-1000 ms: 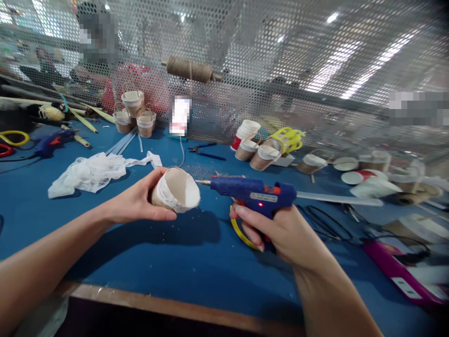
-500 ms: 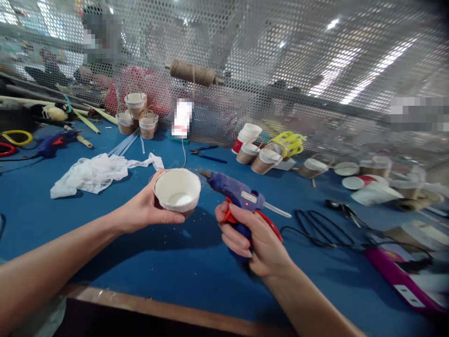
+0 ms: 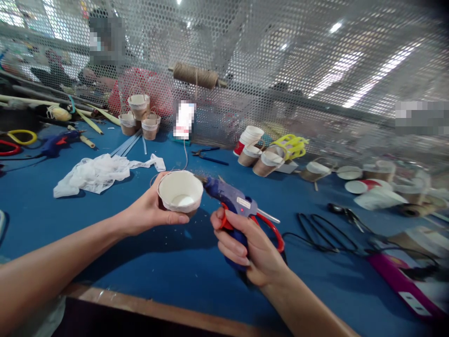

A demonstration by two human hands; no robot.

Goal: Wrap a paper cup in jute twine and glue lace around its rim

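Note:
In my left hand (image 3: 154,206) is a paper cup (image 3: 180,192), wrapped in brown with a white band at its rim and tilted so its white inside faces me. The thumb lies along the cup's near side. My right hand (image 3: 242,238) grips a blue hot glue gun (image 3: 228,194) with a red trigger and a small red light; a clear glue stick (image 3: 268,214) juts from its back. Red scissors handles (image 3: 275,231) also show at this hand. The gun's nozzle is at the cup's right edge; whether it touches, I cannot tell.
A crumpled white lace ribbon (image 3: 94,173) lies left on the blue table. Small wrapped cups (image 3: 149,127) are stacked behind it. Pliers (image 3: 210,157) rest mid-table. More cups (image 3: 268,161) stand to the right, with a black cable (image 3: 322,231) and a purple power strip (image 3: 403,285) nearer me.
The glue gun has moved left and slightly down, bringing its nozzle to the cup's right edge. My left hand still holds the cup in much the same place; the view has shifted slightly.

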